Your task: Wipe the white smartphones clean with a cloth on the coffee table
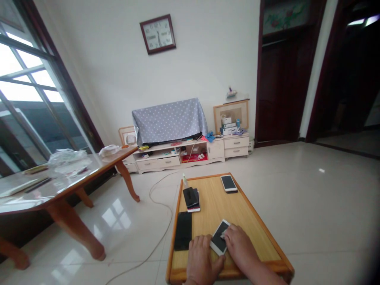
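Observation:
A white phone (220, 236) lies on the small wooden table (255, 221) near its front edge. My left hand (202, 257) rests flat beside the phone's left edge, fingers touching it. My right hand (241, 246) lies over the phone's right side, fingers curled and pressed onto its dark screen; whether they hold anything is hidden. A black tablet-like slab (183, 230) lies left of my left hand. Two stacked phones (191, 198) sit further back, and another white phone (228, 183) lies near the far edge.
A small bottle (185, 180) stands at the table's far left corner. A large glass-topped table (53, 186) stands at left with bags on it. A cable (160, 221) runs across the tiled floor. A low TV cabinet (190, 152) lines the back wall.

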Action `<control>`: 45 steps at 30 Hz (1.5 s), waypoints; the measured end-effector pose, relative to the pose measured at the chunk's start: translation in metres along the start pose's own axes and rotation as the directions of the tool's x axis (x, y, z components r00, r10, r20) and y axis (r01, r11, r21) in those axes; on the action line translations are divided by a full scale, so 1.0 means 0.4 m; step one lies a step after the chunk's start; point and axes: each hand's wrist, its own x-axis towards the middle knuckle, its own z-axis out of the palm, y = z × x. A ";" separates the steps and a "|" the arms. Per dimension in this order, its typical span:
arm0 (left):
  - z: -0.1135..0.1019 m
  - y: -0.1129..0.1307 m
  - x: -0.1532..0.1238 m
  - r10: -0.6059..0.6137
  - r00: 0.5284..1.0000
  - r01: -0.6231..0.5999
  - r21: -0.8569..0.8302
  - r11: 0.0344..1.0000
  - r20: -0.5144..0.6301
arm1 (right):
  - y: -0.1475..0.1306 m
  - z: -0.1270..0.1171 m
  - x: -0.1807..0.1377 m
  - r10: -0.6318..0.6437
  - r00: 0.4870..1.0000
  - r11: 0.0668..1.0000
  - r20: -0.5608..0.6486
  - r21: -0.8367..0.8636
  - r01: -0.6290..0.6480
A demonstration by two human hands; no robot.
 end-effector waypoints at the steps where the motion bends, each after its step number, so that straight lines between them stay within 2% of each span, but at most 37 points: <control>1: 0.001 -0.002 0.000 -0.007 1.000 0.007 -0.004 1.000 -0.003 | 0.007 -0.004 0.005 0.008 1.000 1.000 -0.016 -0.006 -0.008; 4: 0.003 -0.009 0.001 -0.016 1.000 0.015 -0.051 0.999 -0.018 | 0.008 0.010 -0.003 -0.034 0.999 0.999 -0.023 0.036 0.035; 7: -0.002 -0.011 0.003 -0.020 1.000 0.020 -0.080 0.997 -0.009 | -0.001 0.032 -0.020 -0.105 0.994 0.991 0.021 0.082 0.103; 13: -0.005 -0.013 0.002 -0.047 0.999 0.048 -0.026 0.999 0.022 | 0.017 0.020 0.000 -0.026 1.000 0.999 0.000 0.034 0.026; 19: -0.001 -0.018 0.006 -0.027 0.996 0.025 0.023 0.999 0.088 | -0.060 0.010 -0.062 -0.173 0.975 0.985 0.141 0.048 0.167; 22: 0.002 -0.016 0.013 -0.009 0.999 0.009 0.012 1.000 0.051 | -0.069 -0.012 -0.052 -0.156 0.974 0.987 0.163 -0.017 0.161; 27: 0.009 -0.020 0.018 0.014 1.000 -0.014 -0.005 1.000 0.016 | -0.028 -0.041 -0.017 0.001 0.988 0.989 0.152 -0.143 0.021; 33: 0.023 -0.032 0.016 0.015 1.000 -0.015 0.025 1.000 0.021 | -0.063 -0.020 -0.068 -0.158 0.949 0.983 0.272 -0.047 0.177; 35: 0.021 -0.028 0.016 0.016 1.000 -0.016 0.025 1.000 0.006 | -0.055 -0.026 -0.053 -0.096 0.962 0.989 0.256 -0.084 0.121; 38: 0.016 -0.021 0.017 0.008 1.000 -0.008 0.003 1.000 -0.009 | -0.028 -0.043 -0.014 0.074 0.979 0.983 0.188 -0.179 -0.040; 40: 0.014 -0.021 0.017 -0.002 1.000 0.002 -0.012 1.000 0.000 | -0.023 -0.044 -0.004 0.101 0.979 0.980 0.179 -0.188 -0.066; 45: 0.025 -0.030 0.018 -0.010 1.000 0.010 -0.012 1.000 0.020 | -0.059 -0.015 -0.030 -0.103 0.959 0.991 0.263 -0.059 0.123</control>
